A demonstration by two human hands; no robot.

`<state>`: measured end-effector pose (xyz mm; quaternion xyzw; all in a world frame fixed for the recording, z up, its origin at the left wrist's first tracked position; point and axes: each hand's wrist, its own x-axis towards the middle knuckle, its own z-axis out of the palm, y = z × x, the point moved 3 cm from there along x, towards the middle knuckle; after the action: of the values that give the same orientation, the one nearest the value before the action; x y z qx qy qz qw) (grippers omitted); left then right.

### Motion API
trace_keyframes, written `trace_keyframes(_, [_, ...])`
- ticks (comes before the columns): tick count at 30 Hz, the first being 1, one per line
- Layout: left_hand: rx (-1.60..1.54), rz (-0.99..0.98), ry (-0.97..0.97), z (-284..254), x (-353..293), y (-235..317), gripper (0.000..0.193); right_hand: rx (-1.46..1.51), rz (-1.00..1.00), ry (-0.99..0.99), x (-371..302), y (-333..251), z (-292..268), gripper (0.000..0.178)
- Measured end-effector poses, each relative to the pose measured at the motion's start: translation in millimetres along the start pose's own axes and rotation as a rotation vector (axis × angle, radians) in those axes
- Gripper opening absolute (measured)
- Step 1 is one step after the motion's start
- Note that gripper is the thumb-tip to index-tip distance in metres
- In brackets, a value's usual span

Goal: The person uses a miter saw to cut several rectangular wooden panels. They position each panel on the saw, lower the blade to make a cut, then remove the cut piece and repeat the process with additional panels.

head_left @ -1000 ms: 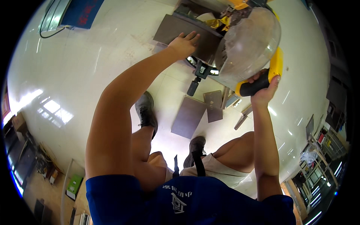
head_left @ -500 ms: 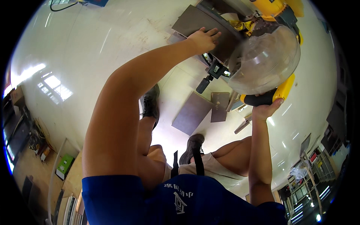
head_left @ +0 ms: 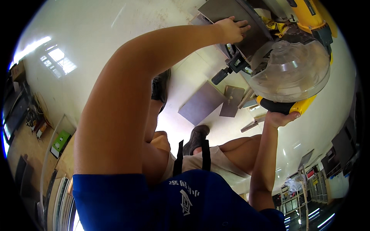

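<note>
A yellow-and-black miter saw (head_left: 308,17) stands at the far right, its clear round blade guard (head_left: 296,71) facing me. My right hand (head_left: 283,118) is wrapped around the saw's yellow-and-black handle (head_left: 304,105), below the guard. On the saw's table lies a flat dark grey board (head_left: 216,10). Pressed on top of it, with fingers spread, is my left hand (head_left: 231,30), to the left of the guard. A black knob (head_left: 220,76) sticks out from the saw's front, just below the board. The blade itself is hard to make out through the guard.
On the floor between my feet and the saw lie a larger grey panel (head_left: 202,103), a smaller brown one (head_left: 232,101) and some wood offcuts (head_left: 252,123). A green box (head_left: 61,141) sits at the left. Metal racks (head_left: 308,192) stand at the lower right.
The saw, board and both hands appear farther right as the view has shifted. My left hand stays on the board and my right hand keeps its hold on the handle.
</note>
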<state>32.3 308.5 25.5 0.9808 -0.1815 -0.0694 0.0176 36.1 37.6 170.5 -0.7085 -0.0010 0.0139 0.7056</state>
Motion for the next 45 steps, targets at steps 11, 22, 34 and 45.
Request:
trace_keyframes(11, [-0.01, -0.005, -0.127, -7, 0, -2, 0.051, -0.029, -0.111, -0.062, -6, -2, 17, 0.088])
trace_keyframes(22, [-0.094, 0.056, 0.314, 4, 0, -7, 0.031, -0.057, -0.106, -0.066, -11, 2, 19, 0.092])
trace_keyframes(34, [-0.06, 0.055, 0.283, 1, -3, -7, 0.032, -0.048, -0.102, -0.128, -12, 14, 7, 0.089])
trace_keyframes(45, [-0.077, 0.08, 0.349, -9, -7, -8, 0.03, -0.088, -0.151, -0.11, -21, 23, 12, 0.09])
